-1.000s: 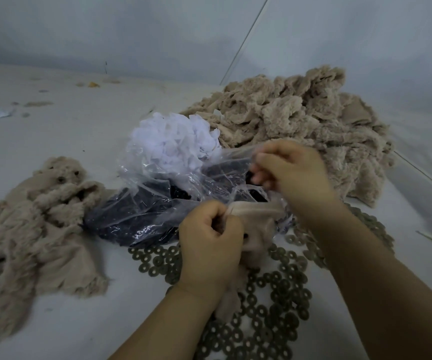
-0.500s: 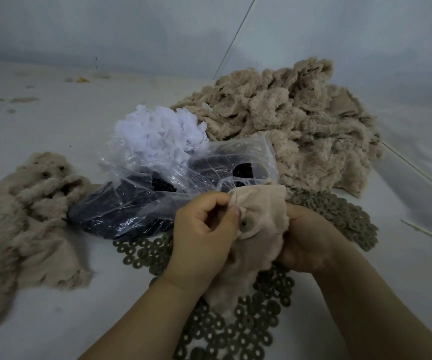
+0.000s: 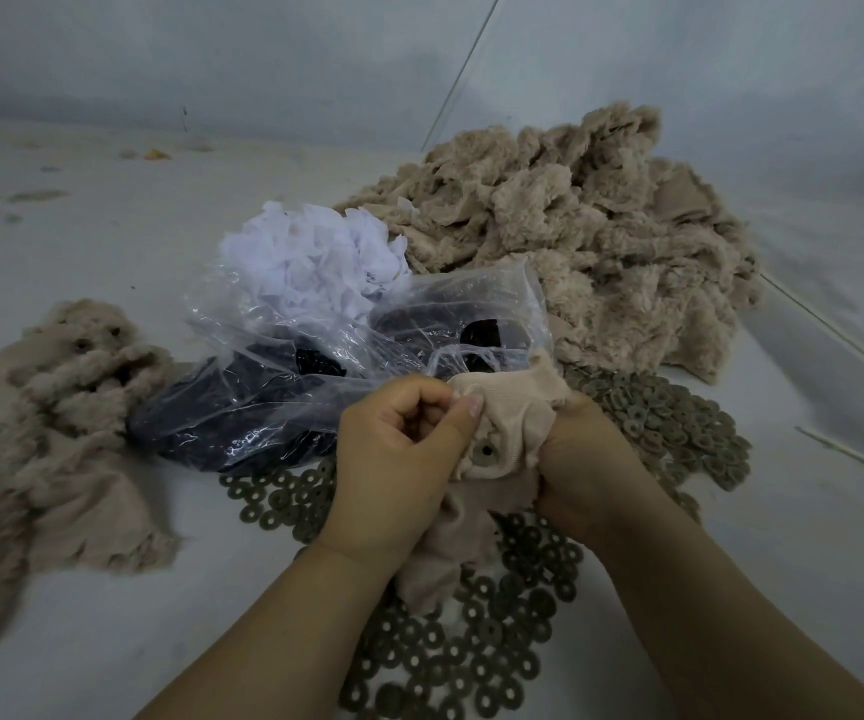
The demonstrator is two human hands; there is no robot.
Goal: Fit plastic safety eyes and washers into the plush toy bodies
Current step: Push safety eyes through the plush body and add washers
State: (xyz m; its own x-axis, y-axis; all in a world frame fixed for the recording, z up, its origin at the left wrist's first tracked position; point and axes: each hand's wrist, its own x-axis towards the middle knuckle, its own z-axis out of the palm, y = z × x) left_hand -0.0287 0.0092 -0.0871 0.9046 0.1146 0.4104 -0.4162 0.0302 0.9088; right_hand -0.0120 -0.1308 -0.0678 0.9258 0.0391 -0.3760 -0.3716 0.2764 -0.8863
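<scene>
1. Head view, grip: left hand [image 3: 393, 459] curled, thumb pinching the top edge of the inside-out plush body [image 3: 510, 407]; right hand [image 3: 583, 459] grips the same piece from the far side, fingers buried in fabric. Both closed on it, held just above the table
2. Head view, progress: one washer [image 3: 484, 450] sits on the fabric's backing side between the hands, looks seated on an eye post; can't tell if a 2nd eye is in yet
3. Done vs left: small heap of bodies [image 3: 50, 423] at left w/ dark eyes showing, prob finished; big plush pile [image 3: 575, 252] at back right looks still to do, so early on
4. Supplies: clear bag of black eyes [image 3: 284, 387], white scraps [image 3: 310, 262], loose washers [image 3: 471, 641] spread under the hands
5. Surface/room: pale grey table [image 3: 108, 615], scattered bits far left, plain grey wall [image 3: 263, 59] behind
</scene>
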